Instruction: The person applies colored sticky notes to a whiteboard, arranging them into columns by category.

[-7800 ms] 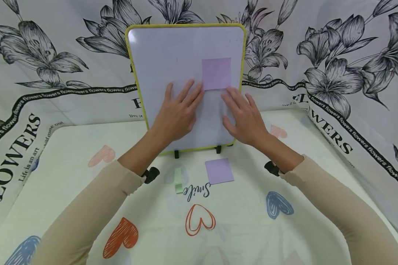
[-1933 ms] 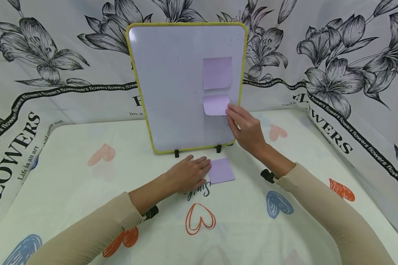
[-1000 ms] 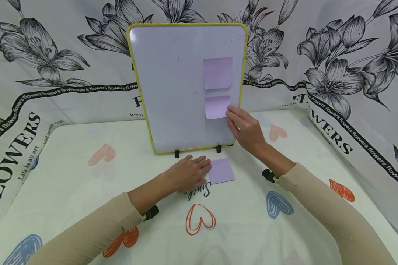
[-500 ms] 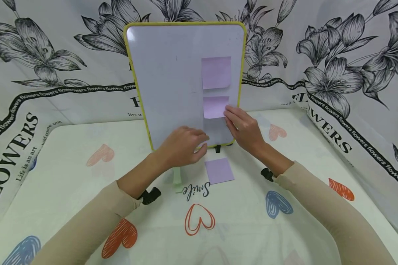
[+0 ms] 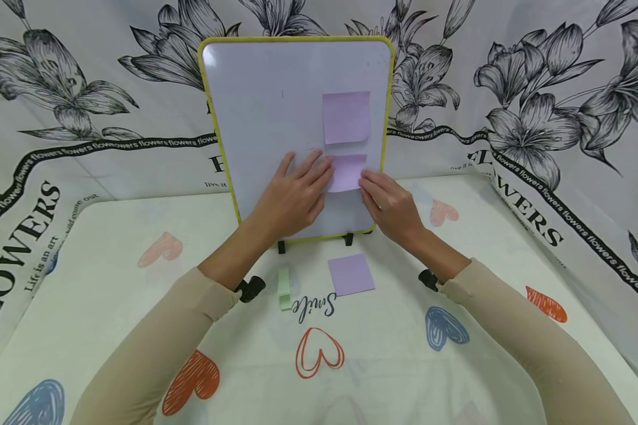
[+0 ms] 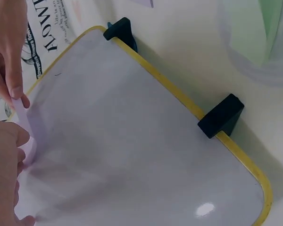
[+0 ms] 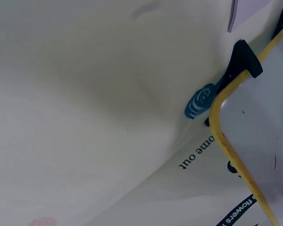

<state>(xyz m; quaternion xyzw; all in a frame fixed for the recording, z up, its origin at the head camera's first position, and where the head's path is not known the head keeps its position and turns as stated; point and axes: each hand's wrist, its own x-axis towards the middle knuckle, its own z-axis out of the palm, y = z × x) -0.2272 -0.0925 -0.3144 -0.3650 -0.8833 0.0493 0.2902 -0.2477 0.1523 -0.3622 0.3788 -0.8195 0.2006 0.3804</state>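
A whiteboard (image 5: pixel 266 106) with a yellow rim stands upright on small black feet. On its right side are two purple sticky notes, an upper note (image 5: pixel 347 117) lying flat and a lower note (image 5: pixel 349 173) just beneath. My right hand (image 5: pixel 390 203) pinches the lower note's right edge near the bottom corner. The left hand (image 5: pixel 292 198) has its fingers extended over the board, fingertips at that note's left edge. Seen from the left wrist, the lower note (image 6: pixel 22 113) bows away from the board between both hands. No hand shows in the right wrist view.
In front of the board, a purple sticky note pad (image 5: pixel 351 274) lies on the white printed tablecloth (image 5: pixel 383 366). Left of it is a light green folded paper strip (image 5: pixel 284 289). A black foot (image 7: pixel 243 61) juts forward under the board's edge. Flower-printed cloth (image 5: pixel 542 118) hangs behind.
My left hand has risen from the table beside the pad to the lower note's left edge, uncovering the green strip. The right hand keeps its pinch. Earliest, only the upper note was on the board.
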